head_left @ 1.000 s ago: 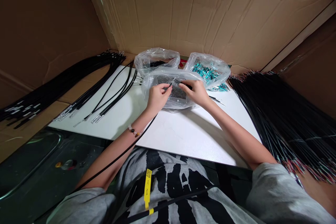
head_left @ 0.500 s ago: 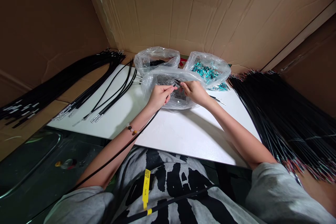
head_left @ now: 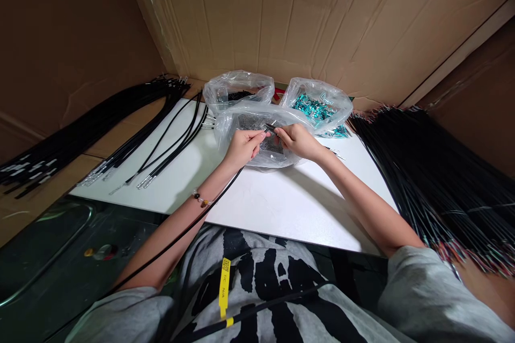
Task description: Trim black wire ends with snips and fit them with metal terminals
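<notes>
Above an open clear plastic bag (head_left: pixel 261 161) of small grey pieces, my left hand (head_left: pixel 244 147) pinches the end of a black cable (head_left: pixel 193 223). The cable runs back along my left forearm. My right hand (head_left: pixel 295 140) is closed on a small dark pointed tool (head_left: pixel 271 127), whose tip is beside the cable end. What kind of tool it is cannot be made out. A yellow tag (head_left: pixel 224 288) hangs by a black cable across my lap.
Behind are a bag with black pieces (head_left: pixel 239 96) and a bag with teal pieces (head_left: pixel 316 107). Black cables (head_left: pixel 173 142) lie on the white table (head_left: pixel 277 209) at left, with more bundles (head_left: pixel 100 112) beyond. A large cable bundle (head_left: pixel 446 171) lies at right. Cardboard walls (head_left: pixel 261 21) surround the table.
The dark tool in my right hand has turned a little and sits closer over the cable end. Both hands stay almost in place, and the view has shifted slightly.
</notes>
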The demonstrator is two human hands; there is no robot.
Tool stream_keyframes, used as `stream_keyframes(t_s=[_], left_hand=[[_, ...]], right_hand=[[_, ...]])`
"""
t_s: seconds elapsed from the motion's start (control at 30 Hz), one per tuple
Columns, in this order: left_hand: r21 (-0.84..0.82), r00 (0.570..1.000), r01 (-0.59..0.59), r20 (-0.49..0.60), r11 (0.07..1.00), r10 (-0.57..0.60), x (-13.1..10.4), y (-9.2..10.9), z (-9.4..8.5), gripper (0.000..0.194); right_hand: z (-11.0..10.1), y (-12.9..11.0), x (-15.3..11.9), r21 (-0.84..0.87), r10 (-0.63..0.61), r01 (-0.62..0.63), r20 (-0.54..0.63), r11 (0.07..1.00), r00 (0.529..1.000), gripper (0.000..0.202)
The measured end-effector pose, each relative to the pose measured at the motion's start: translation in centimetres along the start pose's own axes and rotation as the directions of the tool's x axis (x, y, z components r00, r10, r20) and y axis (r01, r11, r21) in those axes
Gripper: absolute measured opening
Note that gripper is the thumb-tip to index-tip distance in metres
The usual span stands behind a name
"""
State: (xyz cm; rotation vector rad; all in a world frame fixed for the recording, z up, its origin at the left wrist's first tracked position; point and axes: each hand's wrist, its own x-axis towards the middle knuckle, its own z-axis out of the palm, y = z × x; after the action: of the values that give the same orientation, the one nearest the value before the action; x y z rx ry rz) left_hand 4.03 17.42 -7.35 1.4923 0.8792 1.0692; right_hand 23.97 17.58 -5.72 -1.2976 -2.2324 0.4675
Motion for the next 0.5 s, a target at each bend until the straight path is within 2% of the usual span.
stream_keyframes(t_s=[0.33,0.5], left_hand=[[-0.042,0.999,0.032,0.003,0.999,-0.032,-0.2,-0.3,-0.1,0.033],[-0.021,0.999,0.015,-0.031,1.0,-0.016,0.1,-0.5,-0.1,0.034]], right_hand=[[1.0,0.5,-0.4,-0.22,-0.034,0.01,-0.105,0.975,0.994,0.04],[1.2,0.2,-0.4,-0.21,-0.04,0.003,-0.173,0.978,0.984,0.04]])
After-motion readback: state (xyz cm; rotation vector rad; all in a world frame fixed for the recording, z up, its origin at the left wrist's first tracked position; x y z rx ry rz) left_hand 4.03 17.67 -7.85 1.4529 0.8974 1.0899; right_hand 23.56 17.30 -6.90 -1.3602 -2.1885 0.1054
